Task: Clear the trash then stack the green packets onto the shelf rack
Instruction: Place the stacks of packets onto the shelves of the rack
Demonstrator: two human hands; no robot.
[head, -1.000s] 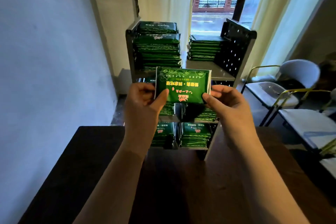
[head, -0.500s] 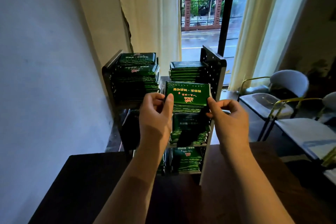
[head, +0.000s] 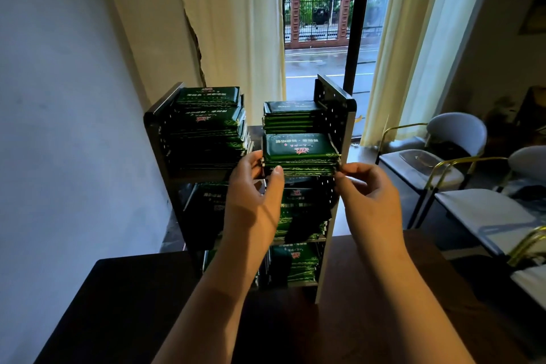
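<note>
1. At the near right of the top tier of the shelf rack point(head: 339, 127), a green packet point(head: 298, 146) lies flat with its label up. It sits just in front of the far right stack point(head: 291, 117). Judged purpose: it is going into the free near space of that tier.
2. Left hand point(head: 251, 189): the fingers curl round the packet's left end and the thumb presses its near edge.
3. Right hand point(head: 369, 195): the fingertips pinch the packet's right end, just beside the rack's perforated right panel. Holding both ends is judged to keep the glossy packet level and square to its neighbours.
4. Left stack point(head: 206, 127): taller than the far right stack, it fills the left half of the top tier.
5. Hard to make out:
   - Thin green layers lie under the held packet. It cannot be told whether they are in the grip or already resting on the shelf.
   - The left hand covers part of the middle tier, and the packets there and below sit in shadow.
   - The print on the packets is unreadable.
   - The table point(head: 118, 313) is dark, and its near edge is cut off.
   - Whether any trash remains cannot be told.
</note>
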